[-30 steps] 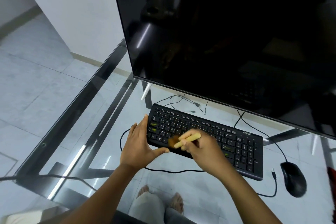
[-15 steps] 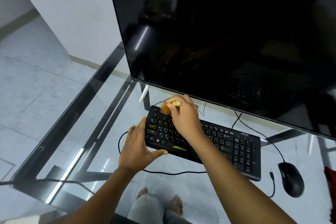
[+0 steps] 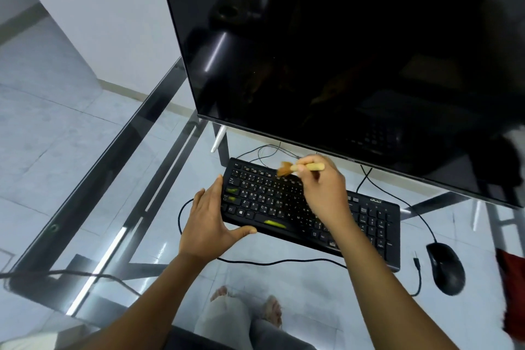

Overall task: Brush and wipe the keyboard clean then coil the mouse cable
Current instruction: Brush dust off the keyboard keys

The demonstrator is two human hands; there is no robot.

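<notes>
On the glass counter [image 3: 85,179], under a dark monitor [image 3: 341,65]: a brush [image 3: 308,167] at the top row of the keyboard [image 3: 369,219].
The left grip [image 3: 208,219] is spread, with straight fingers against the keyboard's left end and the thumb along its front edge. The keyboard lies flat on the glass. Yellow-green smears mark the space bar and two left-side keys. The brush's brown bristles sit blurred at the top key row, its pale handle pointing right. The right grip [image 3: 324,193] pinches the handle above the middle keys. The mouse cable [image 3: 426,225] runs in a loose curve from behind the monitor to the black mouse [image 3: 446,268], near the keyboard's right end. A red cloth [image 3: 511,293] shows at the right edge.
</notes>
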